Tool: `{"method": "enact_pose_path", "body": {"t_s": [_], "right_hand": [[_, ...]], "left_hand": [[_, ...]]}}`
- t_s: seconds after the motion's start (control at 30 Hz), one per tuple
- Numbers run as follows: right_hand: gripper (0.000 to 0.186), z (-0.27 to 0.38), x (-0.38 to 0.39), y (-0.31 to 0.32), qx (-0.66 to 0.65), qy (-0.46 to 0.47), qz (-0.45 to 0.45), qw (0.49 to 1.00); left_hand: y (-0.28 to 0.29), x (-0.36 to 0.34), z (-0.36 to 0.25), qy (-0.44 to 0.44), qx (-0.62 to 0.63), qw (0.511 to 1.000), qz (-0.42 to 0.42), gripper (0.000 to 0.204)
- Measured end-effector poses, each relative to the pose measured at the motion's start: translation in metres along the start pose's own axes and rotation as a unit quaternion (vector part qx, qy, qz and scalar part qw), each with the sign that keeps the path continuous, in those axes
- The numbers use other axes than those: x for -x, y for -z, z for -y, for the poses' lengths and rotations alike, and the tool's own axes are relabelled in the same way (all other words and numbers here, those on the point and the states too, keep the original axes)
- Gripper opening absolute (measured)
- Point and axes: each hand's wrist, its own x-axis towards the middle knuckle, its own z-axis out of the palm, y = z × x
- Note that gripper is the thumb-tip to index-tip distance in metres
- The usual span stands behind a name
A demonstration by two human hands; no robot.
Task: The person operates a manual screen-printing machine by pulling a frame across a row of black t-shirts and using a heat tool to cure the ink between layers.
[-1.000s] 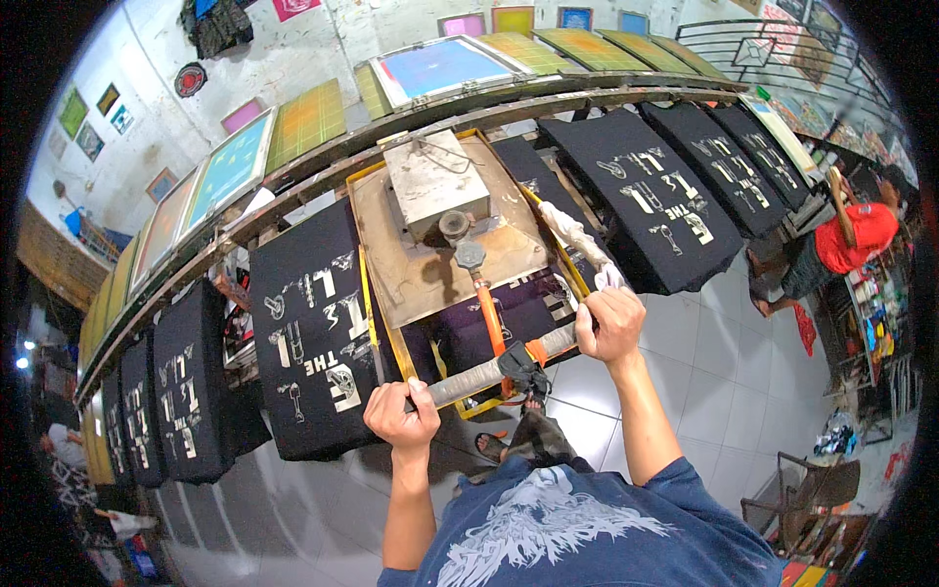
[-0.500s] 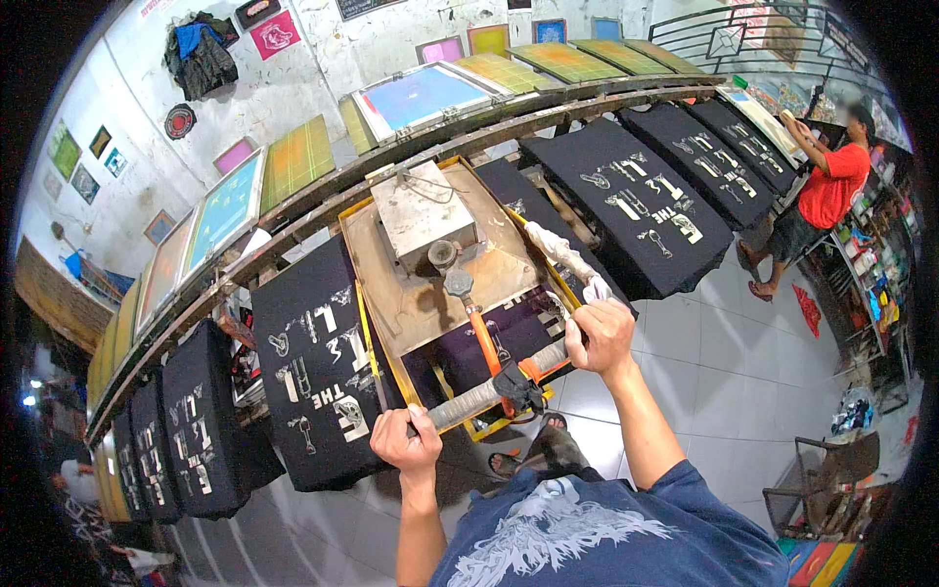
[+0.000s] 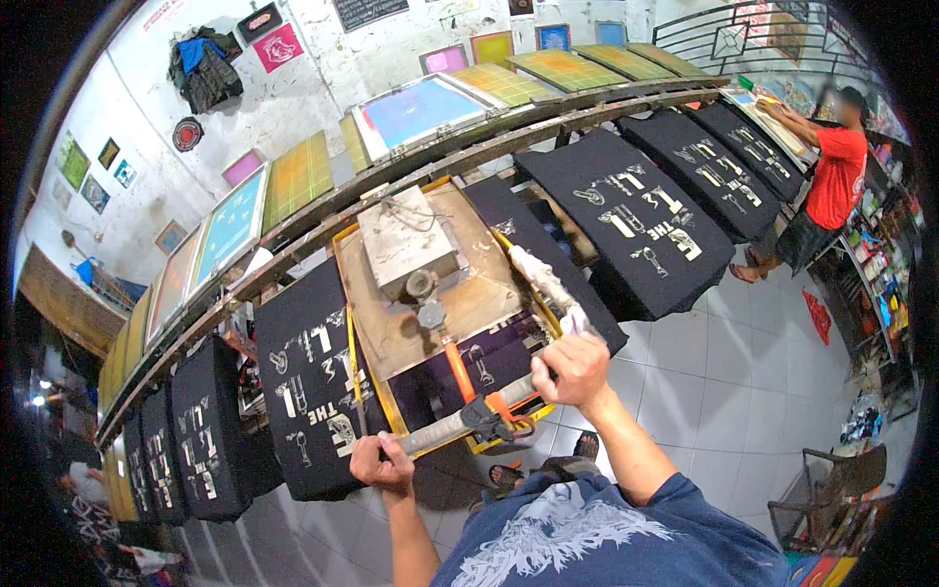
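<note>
Both my hands are closed around the taped grey handlebar of a yellow-framed metal heater unit. My left hand grips its left end; my right hand grips the right end, beside a white-wrapped side rail. The heater's flat beige panel, topped by a pale metal box, hangs over a dark printed shirt. From the panel an orange tube runs to the bar, where a black wrapping is tied. A black printed shirt lies left of the unit, close to its frame.
More black printed shirts lie on boards along a curved rack, with screen frames propped behind. At the far right a person in a red shirt leans over a frame. A chair stands at the lower right on the tiled floor.
The heater unit and both my hands have shifted left, uncovering more of the dark shirt to its right. The person in red has reached both arms forward to the frame.
</note>
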Motion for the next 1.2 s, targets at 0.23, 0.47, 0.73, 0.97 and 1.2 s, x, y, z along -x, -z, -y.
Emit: {"method": "enact_pose_path", "body": {"t_s": [0.23, 0.47, 0.73, 0.97, 1.2], "right_hand": [[0.033, -0.009, 0.000, 0.006, -0.024, 0.042, 0.024, 0.999], [0.029, -0.017, 0.005, 0.004, -0.066, 0.068, 0.015, 0.995], [0.029, -0.027, 0.005, 0.007, -0.095, 0.103, 0.003, 0.990], [0.025, -0.034, 0.010, 0.009, -0.147, 0.117, 0.036, 0.982], [0.025, -0.041, 0.014, 0.014, -0.179, 0.117, 0.100, 0.972]], "left_hand": [[-0.011, 0.004, -0.008, 0.067, -0.041, 0.995, -0.069, 0.032], [-0.011, 0.004, -0.014, 0.111, -0.074, 0.988, -0.071, 0.039], [-0.014, 0.001, -0.017, 0.102, -0.075, 0.987, -0.100, 0.041], [-0.019, 0.004, -0.015, 0.115, -0.113, 0.978, -0.133, 0.043], [-0.022, 0.009, -0.007, 0.118, -0.104, 0.976, -0.149, 0.042]]}}
